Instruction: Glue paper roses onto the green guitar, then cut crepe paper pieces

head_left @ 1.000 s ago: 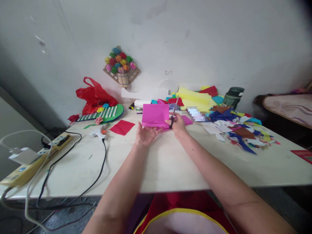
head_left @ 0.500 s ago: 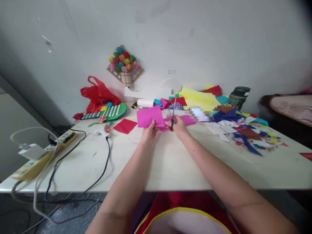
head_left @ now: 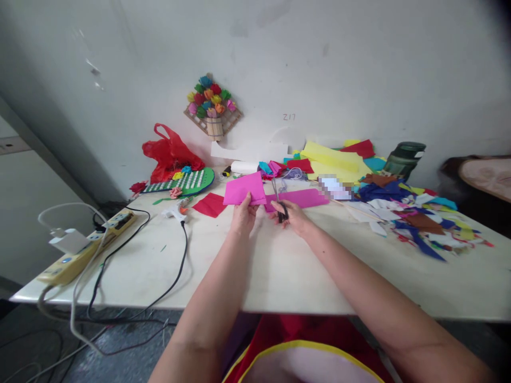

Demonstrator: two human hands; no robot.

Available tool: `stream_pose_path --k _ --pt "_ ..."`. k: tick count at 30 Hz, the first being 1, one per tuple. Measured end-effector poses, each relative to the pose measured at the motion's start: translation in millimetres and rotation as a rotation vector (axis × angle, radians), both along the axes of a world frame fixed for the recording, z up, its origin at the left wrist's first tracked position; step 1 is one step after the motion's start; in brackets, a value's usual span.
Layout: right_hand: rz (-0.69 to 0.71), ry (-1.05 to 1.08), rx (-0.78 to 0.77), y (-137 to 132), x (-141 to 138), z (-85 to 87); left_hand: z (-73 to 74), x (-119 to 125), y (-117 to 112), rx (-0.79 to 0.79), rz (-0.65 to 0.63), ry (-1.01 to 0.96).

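Observation:
A folded magenta sheet of paper (head_left: 244,188) is pinched in my left hand (head_left: 245,214), the thumb lying on top of it. My right hand (head_left: 293,215) grips a pair of scissors (head_left: 282,210) by the black handles, the blades pointing away from me and up. The scissors are just right of the folded sheet, apart from it. Behind my right hand a longer magenta strip of paper (head_left: 307,197) lies on the table. To the left of my left hand is a flat red paper square (head_left: 209,205).
A glue gun (head_left: 175,213) with its cord and a yellow power strip (head_left: 85,249) lie at left. Behind are a green board with white pieces (head_left: 191,183) and a red plastic bag (head_left: 170,151). Paper scraps (head_left: 423,221) and a dark green bottle (head_left: 405,159) stand right.
The scissors and my right hand have tilted and drawn slightly away from the folded magenta sheet, which my left hand still holds. The whole view has shifted a little.

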State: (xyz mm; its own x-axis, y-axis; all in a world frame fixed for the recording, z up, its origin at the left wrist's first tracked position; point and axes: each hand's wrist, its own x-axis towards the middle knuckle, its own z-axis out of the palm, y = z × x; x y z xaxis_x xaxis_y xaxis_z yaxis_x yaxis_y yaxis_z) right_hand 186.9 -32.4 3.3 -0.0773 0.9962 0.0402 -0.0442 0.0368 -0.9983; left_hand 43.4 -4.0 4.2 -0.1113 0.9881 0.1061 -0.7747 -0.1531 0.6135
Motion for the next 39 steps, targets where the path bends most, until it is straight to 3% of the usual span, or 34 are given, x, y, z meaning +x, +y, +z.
stream_pose_path --k 5,12,19,26,33,39 --pt "-0.125 0.166 0.088 6 0 4.3 1.2 6 -5 0.016 -0.055 0.000" --pt "-0.283 0.344 0.193 19 11 13.2 -6.6 14 -9 0.017 -0.243 0.110" --pt "-0.404 0.349 0.246 23 22 15.7 -13.0 16 -10 0.017 -0.321 0.258" --pt "-0.347 0.286 0.347 22 28 19.9 -14.7 15 -11 -0.021 -0.424 0.423" --pt "-0.314 0.311 0.393 22 27 21.0 -13.5 20 -12 0.034 -0.314 0.336" --pt "-0.314 0.273 0.392 21 26 24.1 -16.3 21 -9 -0.014 -0.322 0.309"
